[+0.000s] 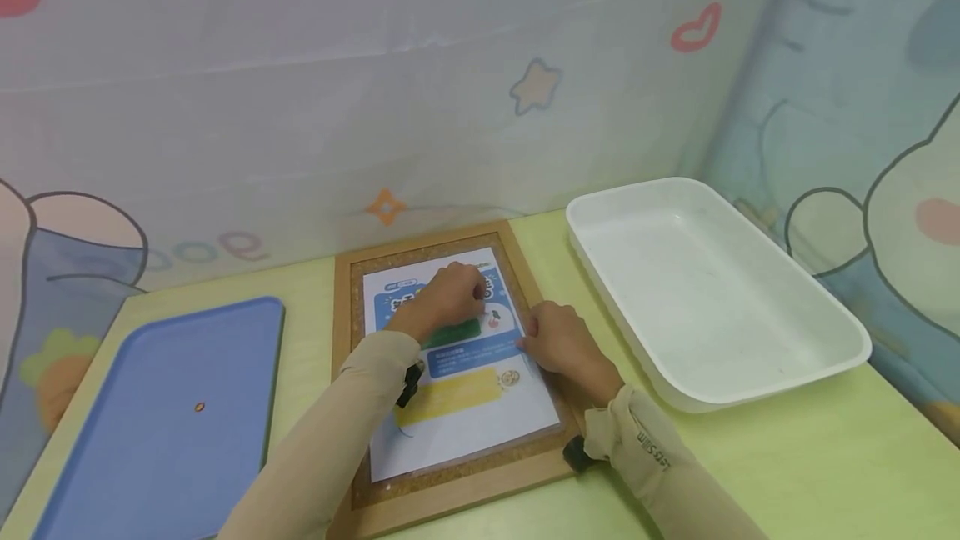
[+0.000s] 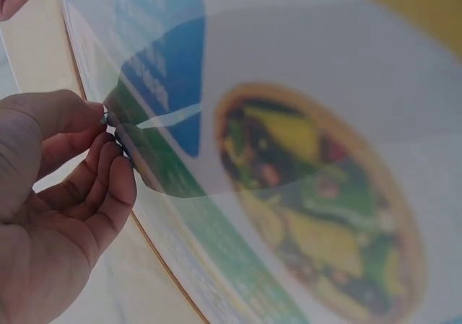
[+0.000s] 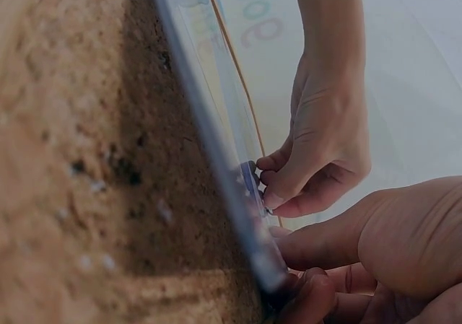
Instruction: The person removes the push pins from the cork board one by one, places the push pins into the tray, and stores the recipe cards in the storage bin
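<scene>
A laminated printed sheet (image 1: 480, 415) lies over a wood-framed corkboard (image 1: 450, 500). Over the sheet's upper right part, my left hand (image 1: 447, 298) pinches something tiny, probably a pushpin (image 2: 106, 117); the left wrist view shows it between thumb and forefinger, against the sheet's surface. My right hand (image 1: 562, 342) holds the sheet's right edge between thumb and fingers, beside the frame. From the right wrist view, the sheet's edge stands slightly off the cork (image 3: 86, 151), and the left hand (image 3: 325, 143) works just beyond the right hand (image 3: 390, 259).
A blue tray (image 1: 195, 357) with a small gold-and-red item (image 1: 199, 407) on it sits to the left. On the right stands a deep white tray (image 1: 720, 307). A printed cloth backdrop (image 1: 315, 107) rises behind the pale green table (image 1: 840, 457).
</scene>
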Tool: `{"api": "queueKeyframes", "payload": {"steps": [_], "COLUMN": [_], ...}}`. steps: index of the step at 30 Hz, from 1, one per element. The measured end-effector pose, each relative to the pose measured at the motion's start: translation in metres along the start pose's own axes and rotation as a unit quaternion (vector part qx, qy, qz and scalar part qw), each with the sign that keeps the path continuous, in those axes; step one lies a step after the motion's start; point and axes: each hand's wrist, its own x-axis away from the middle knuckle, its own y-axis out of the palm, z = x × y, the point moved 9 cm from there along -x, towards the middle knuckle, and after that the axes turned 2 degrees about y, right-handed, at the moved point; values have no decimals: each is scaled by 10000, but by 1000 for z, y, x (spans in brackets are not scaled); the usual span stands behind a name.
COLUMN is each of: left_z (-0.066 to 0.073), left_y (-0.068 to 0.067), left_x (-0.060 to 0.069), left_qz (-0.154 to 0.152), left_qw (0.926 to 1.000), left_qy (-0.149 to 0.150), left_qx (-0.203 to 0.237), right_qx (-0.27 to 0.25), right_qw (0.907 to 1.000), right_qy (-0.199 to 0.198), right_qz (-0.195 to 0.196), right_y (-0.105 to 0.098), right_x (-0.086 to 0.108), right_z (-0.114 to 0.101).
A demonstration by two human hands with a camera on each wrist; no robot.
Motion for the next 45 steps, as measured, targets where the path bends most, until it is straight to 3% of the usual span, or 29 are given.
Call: {"api": "queueKeyframes", "payload": {"steps": [14, 25, 29, 33, 36, 40, 45], "left_z": [6, 4, 15, 31, 35, 33, 22], "left_y": [3, 6, 6, 5, 4, 6, 8], "left_x": [-11, -15, -14, -10, -8, -7, -8], "left_qz": [-58, -339, -278, -111, -52, -145, -333], "left_qw": [9991, 9992, 9941, 9789, 9740, 9781, 9901], "left_qy": [71, -12, 269, 722, 912, 988, 866], "left_qx": [-424, -233, -1016, -1910, -2073, -1825, -1058], "right_qx": [38, 16, 52, 96, 99, 98, 77], "right_qw": [10000, 10000, 10000, 9999, 9999, 9999, 9999], "right_qy": [-43, -84, -61, -74, -86, -86, -85], "right_qz": [36, 21, 32, 52, 41, 17, -12], "right_y": [0, -1, -2, -3, -3, -3, -1], "right_x": [0, 1, 0, 0, 0, 0, 1], "right_z": [0, 0, 1, 1, 1, 1, 0]}}
